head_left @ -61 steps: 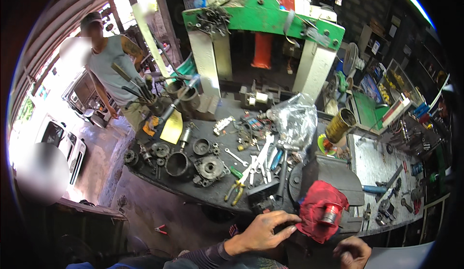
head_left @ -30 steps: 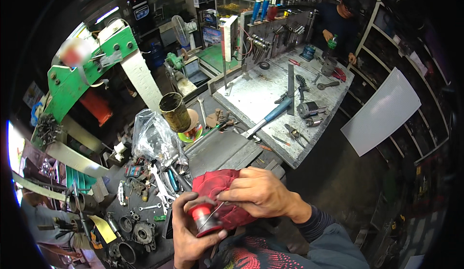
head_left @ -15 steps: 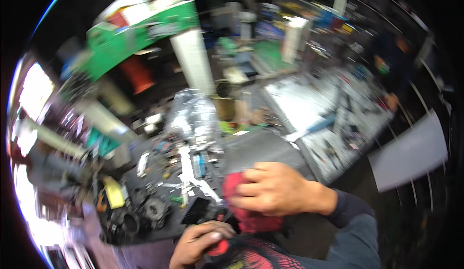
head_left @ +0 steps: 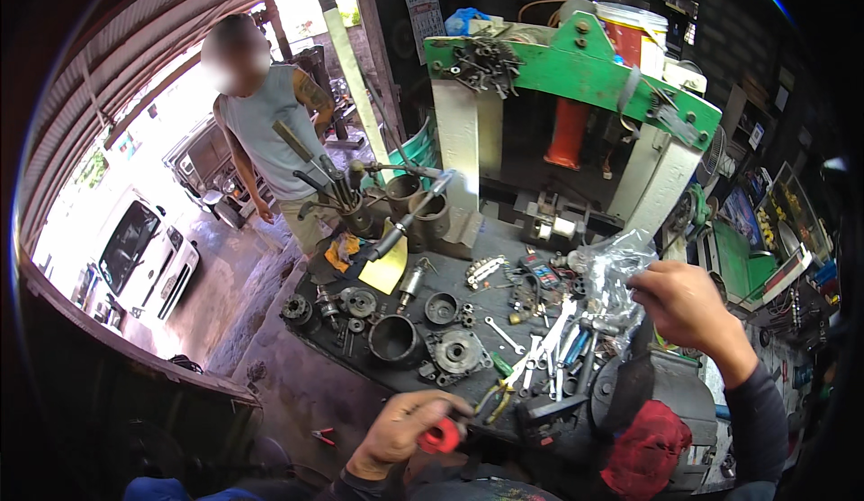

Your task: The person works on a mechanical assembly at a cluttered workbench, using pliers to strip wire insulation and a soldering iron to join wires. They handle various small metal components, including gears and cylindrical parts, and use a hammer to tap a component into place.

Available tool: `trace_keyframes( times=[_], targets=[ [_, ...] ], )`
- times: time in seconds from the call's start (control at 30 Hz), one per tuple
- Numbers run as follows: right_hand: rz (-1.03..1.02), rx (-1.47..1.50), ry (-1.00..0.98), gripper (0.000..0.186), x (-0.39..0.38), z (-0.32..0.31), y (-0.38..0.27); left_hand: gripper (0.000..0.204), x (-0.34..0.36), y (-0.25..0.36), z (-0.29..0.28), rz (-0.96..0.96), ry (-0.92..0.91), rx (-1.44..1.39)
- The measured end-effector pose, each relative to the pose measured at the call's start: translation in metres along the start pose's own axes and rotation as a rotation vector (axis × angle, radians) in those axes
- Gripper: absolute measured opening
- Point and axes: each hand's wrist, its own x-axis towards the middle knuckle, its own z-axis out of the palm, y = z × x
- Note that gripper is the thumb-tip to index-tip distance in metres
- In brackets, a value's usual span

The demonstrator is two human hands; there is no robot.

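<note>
Spool (head_left: pixel 447 442), small and red, sits low in the view, in the grasp of the person's left hand (head_left: pixel 396 429). From my remote seat I see those fingers wrapped around it, with one round flange turned toward the camera, so its long axis seems to point up at me (part of it is hidden by the fingers).

The right hand (head_left: pixel 691 312) is well apart, raised, in front of a clear plastic bag (head_left: pixel 616 262). Its fingers are curled, tips close together; I cannot tell whether they pinch anything thin, or touch the bag. From those fingertips the spool lies down and to the left, so the left hand is the nearer one.

Below the right hand, a crumpled red cloth (head_left: pixel 646 451) lies against the bench vise (head_left: pixel 668 373). Beyond the left hand, the dark workbench (head_left: pixel 452 272) bears yellow-handled pliers (head_left: pixel 490 400) and a combination wrench (head_left: pixel 504 334).
</note>
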Motion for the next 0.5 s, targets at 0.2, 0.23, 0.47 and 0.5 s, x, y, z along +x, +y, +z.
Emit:
trace_keyframes(
  times=[0.2, 0.23, 0.47, 0.5],
  targets=[
    [0.286, 0.511, -0.194, 0.049, 0.172, 0.167, -0.101, 0.034, -0.001, -0.002, -0.109, 0.342, 0.383, -0.253],
    [0.422, 0.818, -0.289, 0.058, 0.198, 0.195, -0.120, 0.032, 0.000, -0.001, -0.125, 0.348, 0.390, -0.249],
    [0.924, 2.091, 0.262, 0.065, 0.305, 0.306, -0.231, 0.026, -0.001, 0.019, -0.206, 0.302, 0.591, -0.309],
    [0.933, 2.145, 0.366, 0.039, 0.313, 0.310, -0.233, 0.025, 0.000, 0.024, -0.213, 0.286, 0.612, -0.352]
  ],
)
